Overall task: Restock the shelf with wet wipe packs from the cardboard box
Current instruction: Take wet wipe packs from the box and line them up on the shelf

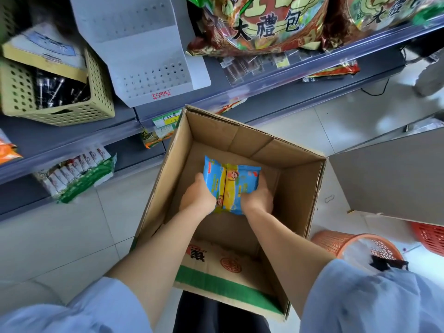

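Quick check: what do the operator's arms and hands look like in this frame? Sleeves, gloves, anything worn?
Both hands are bare: left hand, right hand. No gloves, rings, watch or wristbands visible. Forearms are uncovered. Light blue sleeves, loose and creased, are pushed up near the elbows on both arms. No markings or logos on the fabric.

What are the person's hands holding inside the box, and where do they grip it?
Two wet wipe packs, pressed together: left hand on the left side, right hand on the right.
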The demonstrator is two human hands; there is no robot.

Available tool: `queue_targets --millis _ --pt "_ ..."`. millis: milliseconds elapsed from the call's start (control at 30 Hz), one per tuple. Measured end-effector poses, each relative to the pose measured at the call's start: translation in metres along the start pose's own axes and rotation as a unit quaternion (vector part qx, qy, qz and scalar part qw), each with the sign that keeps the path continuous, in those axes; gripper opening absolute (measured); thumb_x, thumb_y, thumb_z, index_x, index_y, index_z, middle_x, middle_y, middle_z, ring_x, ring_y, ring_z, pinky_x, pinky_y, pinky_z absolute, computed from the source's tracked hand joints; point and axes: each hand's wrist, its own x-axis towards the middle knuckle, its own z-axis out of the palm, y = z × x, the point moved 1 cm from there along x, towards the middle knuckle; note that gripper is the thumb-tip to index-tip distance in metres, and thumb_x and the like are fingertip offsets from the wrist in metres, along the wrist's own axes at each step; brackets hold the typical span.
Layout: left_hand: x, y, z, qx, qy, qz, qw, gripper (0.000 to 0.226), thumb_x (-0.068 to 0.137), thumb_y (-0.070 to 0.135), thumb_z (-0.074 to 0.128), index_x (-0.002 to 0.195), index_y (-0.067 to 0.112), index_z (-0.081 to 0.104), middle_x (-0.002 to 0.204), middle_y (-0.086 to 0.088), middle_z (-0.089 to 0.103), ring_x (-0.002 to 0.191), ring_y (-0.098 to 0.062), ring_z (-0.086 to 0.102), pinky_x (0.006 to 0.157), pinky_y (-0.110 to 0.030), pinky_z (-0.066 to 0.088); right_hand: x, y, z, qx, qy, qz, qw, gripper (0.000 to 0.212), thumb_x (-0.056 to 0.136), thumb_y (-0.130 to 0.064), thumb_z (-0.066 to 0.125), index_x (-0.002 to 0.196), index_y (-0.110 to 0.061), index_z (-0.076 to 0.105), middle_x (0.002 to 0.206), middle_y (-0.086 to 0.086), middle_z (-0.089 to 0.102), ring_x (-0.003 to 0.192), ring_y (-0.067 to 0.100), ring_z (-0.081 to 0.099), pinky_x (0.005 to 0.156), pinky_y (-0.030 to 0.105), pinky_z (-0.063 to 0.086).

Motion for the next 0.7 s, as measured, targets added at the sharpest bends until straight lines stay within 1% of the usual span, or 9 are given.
queue_targets --millis 33,67,167,233,367,467,533,633,700 --pt "-0.004 0.002 -0.002 0.004 0.011 0.008 1.000 0.039 0.087 0.015 0.064 0.115 0.018 0.038 0.111 -0.006 0.059 0.096 -0.029 0.060 0.079 -0.044 0.056 -0.003 -0.003 -0.003 0.004 0.004 -0.014 1.000 0.066 0.090 -0.014 0.056 0.145 -0.038 0.029 0.119 0.000 0.061 0.100 0.021 0.061 0.076 0.029 0.050" --pt "-0.009 0.005 -0.004 0.008 0.029 0.017 0.999 0.039 0.087 0.015 0.065 0.114 0.017 0.038 0.111 -0.007 0.060 0.096 -0.030 0.061 0.079 -0.044 0.056 -0.006 -0.006 -0.007 -0.002 0.009 -0.033 0.999 0.060 0.090 -0.014 0.058 0.142 -0.033 0.036 0.119 0.001 0.061 0.102 0.023 0.062 0.077 0.028 0.048" --pt "-0.029 0.014 -0.018 0.034 0.088 0.054 0.994 0.035 0.088 0.020 0.065 0.111 0.014 0.039 0.110 -0.009 0.061 0.096 -0.032 0.061 0.073 -0.040 0.053 -0.020 -0.016 -0.023 -0.048 0.022 -0.087 0.995 0.036 0.086 -0.017 0.064 0.120 -0.016 0.055 0.115 0.007 0.065 0.107 0.029 0.061 0.084 0.032 0.050" --pt "-0.045 0.018 -0.029 0.057 0.115 0.080 0.988 0.030 0.090 0.023 0.062 0.112 0.017 0.043 0.111 -0.006 0.061 0.098 -0.032 0.060 0.069 -0.037 0.048 -0.032 -0.023 -0.036 -0.102 0.015 -0.113 0.988 0.028 0.085 -0.017 0.063 0.113 -0.017 0.062 0.113 0.008 0.066 0.107 0.029 0.061 0.082 0.030 0.048" --pt "-0.081 0.022 -0.060 0.070 0.167 0.129 0.975 0.024 0.090 0.019 0.061 0.112 0.026 0.055 0.113 -0.001 0.052 0.096 -0.028 0.058 0.070 -0.038 0.049 -0.060 -0.041 -0.066 -0.260 0.015 -0.215 0.941 0.034 0.082 -0.020 0.062 0.114 -0.028 0.065 0.113 0.005 0.060 0.106 0.027 0.059 0.080 0.031 0.048" --pt "-0.113 0.021 -0.092 0.084 0.188 0.159 0.966 0.027 0.091 0.015 0.056 0.115 0.027 0.060 0.112 -0.001 0.052 0.097 -0.026 0.056 0.072 -0.037 0.048 -0.083 -0.062 -0.094 -0.293 0.017 -0.267 0.918 0.034 0.080 -0.020 0.060 0.111 -0.031 0.068 0.112 0.001 0.062 0.106 0.026 0.060 0.081 0.031 0.049" --pt "-0.134 0.019 -0.118 0.075 0.202 0.175 0.961 0.030 0.092 0.013 0.054 0.117 0.028 0.061 0.112 -0.001 0.053 0.098 -0.026 0.056 0.075 -0.037 0.047 -0.102 -0.081 -0.113 -0.310 0.013 -0.293 0.904 0.040 0.081 -0.017 0.056 0.117 -0.034 0.064 0.117 0.001 0.061 0.109 0.026 0.059 0.086 0.033 0.048" --pt "-0.169 0.015 -0.161 0.055 0.249 0.190 0.948 0.022 0.090 0.015 0.060 0.109 0.025 0.061 0.110 0.003 0.057 0.100 -0.021 0.057 0.074 -0.033 0.044 -0.132 -0.115 -0.137 -0.341 0.010 -0.328 0.881 0.047 0.084 -0.014 0.053 0.123 -0.039 0.057 0.121 0.002 0.058 0.112 0.026 0.056 0.090 0.035 0.046" --pt "-0.193 0.008 -0.192 0.032 0.279 0.180 0.943 0.017 0.089 0.015 0.062 0.104 0.023 0.060 0.111 0.007 0.059 0.098 -0.018 0.057 0.073 -0.032 0.043 -0.155 -0.141 -0.149 -0.346 0.009 -0.363 0.865 0.046 0.085 -0.013 0.051 0.123 -0.037 0.057 0.121 0.002 0.059 0.112 0.026 0.056 0.089 0.036 0.047"
